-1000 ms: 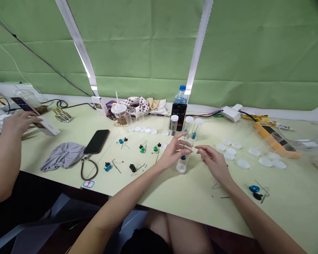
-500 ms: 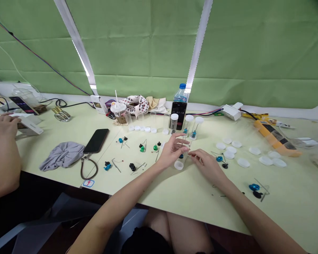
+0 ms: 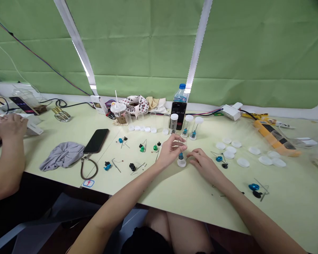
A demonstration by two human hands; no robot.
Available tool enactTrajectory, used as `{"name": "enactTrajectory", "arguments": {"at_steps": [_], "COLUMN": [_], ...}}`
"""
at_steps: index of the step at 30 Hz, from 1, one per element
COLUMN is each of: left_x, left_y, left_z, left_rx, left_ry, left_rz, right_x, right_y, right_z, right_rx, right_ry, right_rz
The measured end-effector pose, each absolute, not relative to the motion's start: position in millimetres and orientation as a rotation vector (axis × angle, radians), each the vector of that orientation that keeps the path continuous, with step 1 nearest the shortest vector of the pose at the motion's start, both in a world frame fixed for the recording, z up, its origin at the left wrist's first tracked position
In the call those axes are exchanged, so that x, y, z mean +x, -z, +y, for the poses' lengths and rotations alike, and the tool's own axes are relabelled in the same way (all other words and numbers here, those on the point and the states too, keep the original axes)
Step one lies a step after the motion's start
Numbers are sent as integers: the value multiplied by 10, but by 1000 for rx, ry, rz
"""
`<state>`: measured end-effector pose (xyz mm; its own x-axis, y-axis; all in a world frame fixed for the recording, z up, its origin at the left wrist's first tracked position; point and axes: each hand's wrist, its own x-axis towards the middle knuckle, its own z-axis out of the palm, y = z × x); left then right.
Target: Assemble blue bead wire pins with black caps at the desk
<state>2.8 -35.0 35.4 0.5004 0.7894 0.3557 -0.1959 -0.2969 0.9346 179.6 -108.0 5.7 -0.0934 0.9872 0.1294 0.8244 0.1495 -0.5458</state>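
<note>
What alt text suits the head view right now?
A person's left hand holds a clear tube containing a blue piece, with the right hand close by, over a table. Three white-capped tubes stand behind, near a phone showing a timer; loose white caps lie to the right.

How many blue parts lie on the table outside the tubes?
4: a far blue part and a nearer blue part left of the left hand; one by the white lids, one right of the right forearm, which may hide more.

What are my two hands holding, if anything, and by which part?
Your left hand holds a clear tube around its upper part. Whether your right hand holds anything cannot be told.
</note>
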Motion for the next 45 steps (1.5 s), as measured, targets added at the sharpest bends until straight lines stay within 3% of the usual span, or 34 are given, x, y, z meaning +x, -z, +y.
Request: {"name": "enactTrajectory", "arguments": {"at_steps": [45], "left_x": [18], "left_y": [-312], "left_z": [-362], "left_rx": [1937], "left_ry": [-1189], "left_rz": [457], "right_x": [1879], "right_y": [48], "right_z": [-1059], "right_rx": [-1771], "right_ry": [-335], "right_rz": [-2116]}}
